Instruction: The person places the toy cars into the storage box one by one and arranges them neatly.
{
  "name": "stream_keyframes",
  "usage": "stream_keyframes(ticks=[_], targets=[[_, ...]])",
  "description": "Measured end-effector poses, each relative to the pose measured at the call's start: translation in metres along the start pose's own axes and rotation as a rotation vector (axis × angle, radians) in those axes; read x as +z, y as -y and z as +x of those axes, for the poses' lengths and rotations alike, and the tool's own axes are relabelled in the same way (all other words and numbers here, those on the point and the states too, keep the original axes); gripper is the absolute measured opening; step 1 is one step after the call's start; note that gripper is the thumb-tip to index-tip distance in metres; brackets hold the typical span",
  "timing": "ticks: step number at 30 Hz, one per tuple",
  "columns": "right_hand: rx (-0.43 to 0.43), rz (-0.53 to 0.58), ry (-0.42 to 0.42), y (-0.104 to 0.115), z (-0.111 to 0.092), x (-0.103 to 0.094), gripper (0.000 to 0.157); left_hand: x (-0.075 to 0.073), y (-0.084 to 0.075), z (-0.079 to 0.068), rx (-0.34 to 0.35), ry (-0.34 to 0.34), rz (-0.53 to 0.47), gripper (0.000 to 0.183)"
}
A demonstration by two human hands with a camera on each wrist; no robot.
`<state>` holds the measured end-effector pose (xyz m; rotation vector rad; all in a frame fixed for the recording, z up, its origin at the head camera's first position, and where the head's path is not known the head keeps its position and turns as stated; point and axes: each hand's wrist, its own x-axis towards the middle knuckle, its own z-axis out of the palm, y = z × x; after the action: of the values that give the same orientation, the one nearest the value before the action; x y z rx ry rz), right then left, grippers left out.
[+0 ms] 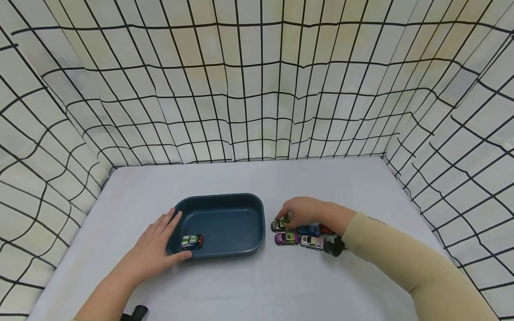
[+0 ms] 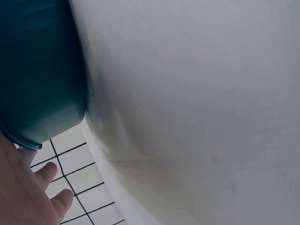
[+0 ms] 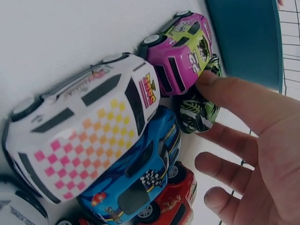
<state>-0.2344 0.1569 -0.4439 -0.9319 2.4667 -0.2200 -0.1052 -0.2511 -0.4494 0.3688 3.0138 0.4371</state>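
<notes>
My left hand (image 1: 150, 247) rests at the left end of a dark blue tray (image 1: 229, 227), fingers spread along the rim and thumb by the front corner. Inside the tray, near that thumb, sits a small toy car (image 1: 192, 241) in white, green and red. To the right of the tray, my right hand (image 1: 307, 211) pinches a green-and-black toy car (image 3: 196, 115) between thumb and index finger. Close around it stand a purple-and-lime toy car (image 3: 180, 54), a white checkered toy car (image 3: 89, 145), a blue toy car (image 3: 140, 187) and a red toy car (image 3: 176, 199).
Another white toy car (image 3: 18, 206) shows at the lower left of the right wrist view. All of this stands on a white-covered table (image 1: 257, 285). A white cloth screen with black grid lines (image 1: 257, 80) encloses the table's back and sides.
</notes>
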Motion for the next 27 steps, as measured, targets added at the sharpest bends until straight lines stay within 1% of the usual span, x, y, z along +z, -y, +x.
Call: stream_keyframes(ticks=[5, 9, 17, 21, 27], targets=[[0.017, -0.037, -0.009, 0.0034, 0.0000, 0.0021, 0.037, 0.0010, 0.0013, -0.0014, 0.002, 0.001, -0.012, 0.119], [0.013, -0.046, -0.030, 0.0060, 0.0006, 0.0032, 0.034, 0.0008, 0.0026, -0.0015, 0.008, -0.008, -0.019, 0.118], [0.019, -0.021, -0.060, 0.0101, -0.0018, 0.0049, 0.028, -0.0001, 0.0020, -0.0012, 0.009, 0.000, -0.034, 0.117], [0.026, 0.008, -0.086, 0.0094, -0.0024, 0.0062, 0.028, -0.0005, 0.0018, -0.0008, 0.005, 0.002, -0.037, 0.117], [0.049, 0.032, -0.093, 0.0058, -0.0029, 0.0071, 0.031, 0.0006, 0.0018, -0.0008, 0.002, 0.006, -0.041, 0.117]])
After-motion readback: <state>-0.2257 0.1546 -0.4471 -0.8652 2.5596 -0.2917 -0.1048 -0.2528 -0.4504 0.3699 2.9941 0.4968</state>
